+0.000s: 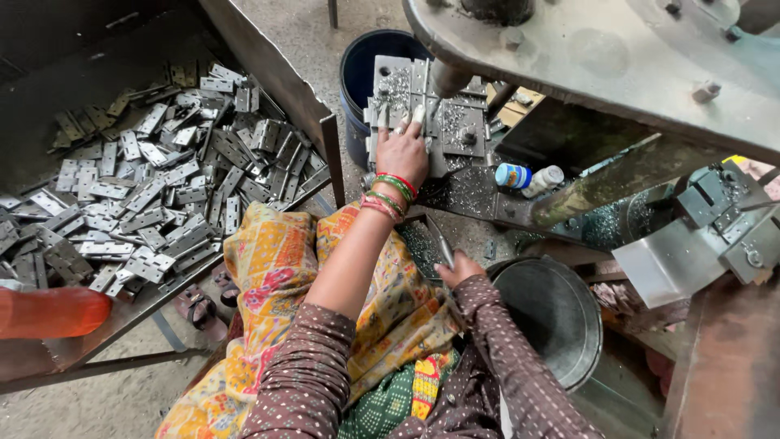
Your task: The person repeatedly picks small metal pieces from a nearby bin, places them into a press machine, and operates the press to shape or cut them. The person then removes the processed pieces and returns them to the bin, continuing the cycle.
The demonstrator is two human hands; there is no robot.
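Note:
My left hand (402, 150), with red and green bangles at the wrist, presses flat on a grey metal hinge plate (388, 96) lying on the drill jig (455, 126), just left of the drill spindle (447, 79). Metal shavings cover the jig. Lower down, my right hand (457, 268) is closed around a thin metal lever handle (444, 246) beside my lap. My sleeves are brown with white dots, and a yellow patterned cloth lies over my knees.
A large metal tray (321, 122) at left holds several loose grey hinges (154, 187). A dark blue bucket (361, 65) stands behind the jig. A round metal pan (561, 317) sits at my right. Two small bottles (528, 177) lie by the machine body (585, 49).

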